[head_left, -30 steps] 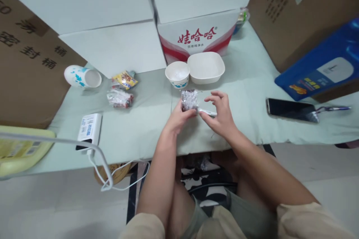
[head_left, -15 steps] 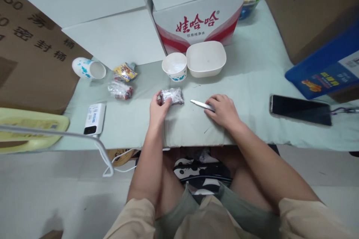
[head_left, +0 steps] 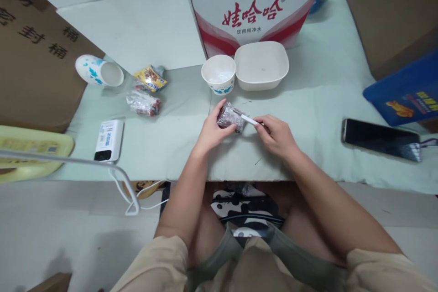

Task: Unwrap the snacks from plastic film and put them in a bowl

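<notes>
The table (head_left: 308, 96), covered with pale green cloth, carried a paper cup (head_left: 218, 73) and a square bowl (head_left: 262, 65) at 12 o'clock, a power bank (head_left: 108, 140) at 9, a phone (head_left: 379, 139) at 3.

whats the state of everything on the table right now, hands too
left hand: shut on the clear-wrapped packet
clear-wrapped packet: held, tool tip against it
right hand: shut on the slim white tool
slim white tool: pinched, pointing at the packet
paper cup: upright, looks empty
square white bowl: upright, empty
patterned cup: on its side
phone: flat, screen dark
power bank: flat, cable plugged in
</notes>
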Demonstrator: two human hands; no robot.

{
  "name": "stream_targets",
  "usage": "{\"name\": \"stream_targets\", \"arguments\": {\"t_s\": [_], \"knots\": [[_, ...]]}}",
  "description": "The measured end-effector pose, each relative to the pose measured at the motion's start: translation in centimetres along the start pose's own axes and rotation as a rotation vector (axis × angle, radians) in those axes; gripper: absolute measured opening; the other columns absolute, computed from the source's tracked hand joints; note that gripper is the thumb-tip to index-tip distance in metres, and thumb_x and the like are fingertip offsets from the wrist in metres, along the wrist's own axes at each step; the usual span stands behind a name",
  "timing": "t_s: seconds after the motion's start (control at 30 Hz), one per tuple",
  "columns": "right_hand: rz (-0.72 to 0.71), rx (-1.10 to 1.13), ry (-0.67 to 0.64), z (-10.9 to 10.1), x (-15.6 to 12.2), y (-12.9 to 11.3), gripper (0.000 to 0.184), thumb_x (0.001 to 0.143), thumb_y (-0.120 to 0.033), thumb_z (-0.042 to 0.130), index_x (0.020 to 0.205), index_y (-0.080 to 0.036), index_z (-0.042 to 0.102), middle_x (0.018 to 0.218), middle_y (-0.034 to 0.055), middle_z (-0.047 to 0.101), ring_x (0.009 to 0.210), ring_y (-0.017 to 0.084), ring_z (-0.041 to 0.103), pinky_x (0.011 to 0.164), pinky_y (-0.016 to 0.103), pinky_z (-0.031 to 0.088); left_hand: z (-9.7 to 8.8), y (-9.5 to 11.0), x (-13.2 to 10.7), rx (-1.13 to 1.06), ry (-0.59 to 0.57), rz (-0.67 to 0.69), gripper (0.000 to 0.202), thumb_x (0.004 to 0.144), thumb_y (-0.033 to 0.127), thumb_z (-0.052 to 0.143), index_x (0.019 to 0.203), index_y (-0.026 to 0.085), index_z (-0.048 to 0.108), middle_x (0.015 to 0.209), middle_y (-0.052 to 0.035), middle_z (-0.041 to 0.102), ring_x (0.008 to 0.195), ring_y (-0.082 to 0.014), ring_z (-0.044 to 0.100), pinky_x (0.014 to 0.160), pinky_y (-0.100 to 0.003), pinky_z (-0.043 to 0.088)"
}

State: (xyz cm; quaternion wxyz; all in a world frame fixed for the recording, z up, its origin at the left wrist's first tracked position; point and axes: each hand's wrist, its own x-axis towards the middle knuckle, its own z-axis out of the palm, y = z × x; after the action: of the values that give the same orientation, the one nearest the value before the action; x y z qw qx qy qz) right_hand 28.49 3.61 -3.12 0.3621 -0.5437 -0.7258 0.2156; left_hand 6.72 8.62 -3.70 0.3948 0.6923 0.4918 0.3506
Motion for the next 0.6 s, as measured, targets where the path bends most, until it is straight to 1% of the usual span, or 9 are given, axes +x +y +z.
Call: {"name": "stream_targets", "arguments": {"t_s": [0.07,0.17,0.27,0.33,0.43,0.53,0.6], "knots": [[0.002,-0.003,0.01,0.1,-0.2,0.0,0.017,0.091,-0.03,0.053,0.098,-0.022,0.067,0.087,0.0059,0.069,0.073,0.02,0.06,0.068,0.032,0.047,0.1,0.2,-0.2,-0.012,-0.037,0.003,0.08,0.074,0.031,0.074,0.148,0.022,0.045,0.142,-0.0118,0.058,0.128,-0.0285,0.057,0.111,-0.041,0.043],[0.011,-0.008,0.045,0.3,-0.5,0.1,0.013,0.086,-0.029,0.058,0.095,-0.022,0.064,0.089,0.0055,0.066,0.073,0.02,0.059,0.068,0.032,0.047,0.2,0.3,-0.5,-0.02,-0.054,0.005,0.079,0.074,0.031,0.073,0.147,0.021,0.046,0.143,-0.0124,0.058,0.128,-0.0284,0.057,0.11,-0.04,0.044],[0.018,-0.014,0.071,0.3,-0.7,0.1,0.015,0.083,-0.026,0.059,0.097,-0.023,0.063,0.088,0.0044,0.063,0.073,0.019,0.058,0.068,0.033,0.048,0.2,0.5,-0.6,-0.018,-0.069,-0.006,0.08,0.074,0.031,0.073,0.148,0.021,0.045,0.145,-0.0133,0.056,0.13,-0.0287,0.056,0.112,-0.041,0.043],[0.003,-0.018,0.078,0.3,-0.7,-0.1,0.02,0.084,-0.027,0.059,0.102,-0.023,0.064,0.089,0.0047,0.063,0.076,0.02,0.059,0.07,0.033,0.049,0.2,0.6,-0.6,-0.026,-0.08,-0.015,0.08,0.074,0.031,0.074,0.148,0.021,0.045,0.144,-0.0132,0.056,0.13,-0.0284,0.056,0.112,-0.041,0.042],[-0.007,-0.032,0.058,0.1,-0.7,-0.5,0.025,0.089,-0.028,0.054,0.11,-0.024,0.066,0.094,0.0068,0.063,0.084,0.022,0.061,0.075,0.035,0.05,0.3,0.7,-0.5,-0.058,-0.071,-0.034,0.08,0.072,0.029,0.075,0.146,0.02,0.048,0.142,-0.013,0.058,0.128,-0.0281,0.058,0.11,-0.038,0.044],[0.029,-0.04,0.027,0.1,-0.7,-0.9,0.027,0.093,-0.027,0.049,0.112,-0.024,0.068,0.096,0.0082,0.063,0.086,0.022,0.062,0.078,0.036,0.051,0.4,0.8,-0.5,-0.09,-0.045,-0.052,0.078,0.07,0.027,0.077,0.143,0.02,0.051,0.14,-0.0127,0.06,0.127,-0.0283,0.058,0.109,-0.038,0.045],[0.045,-0.028,0.011,0.2,-0.6,-1.1,0.027,0.092,-0.027,0.05,0.111,-0.025,0.069,0.096,0.0081,0.063,0.086,0.022,0.062,0.079,0.036,0.051,0.4,0.9,-0.5,-0.115,-0.033,-0.052,0.078,0.069,0.027,0.079,0.142,0.021,0.053,0.139,-0.0123,0.061,0.127,-0.0285,0.058,0.11,-0.039,0.044]]}}
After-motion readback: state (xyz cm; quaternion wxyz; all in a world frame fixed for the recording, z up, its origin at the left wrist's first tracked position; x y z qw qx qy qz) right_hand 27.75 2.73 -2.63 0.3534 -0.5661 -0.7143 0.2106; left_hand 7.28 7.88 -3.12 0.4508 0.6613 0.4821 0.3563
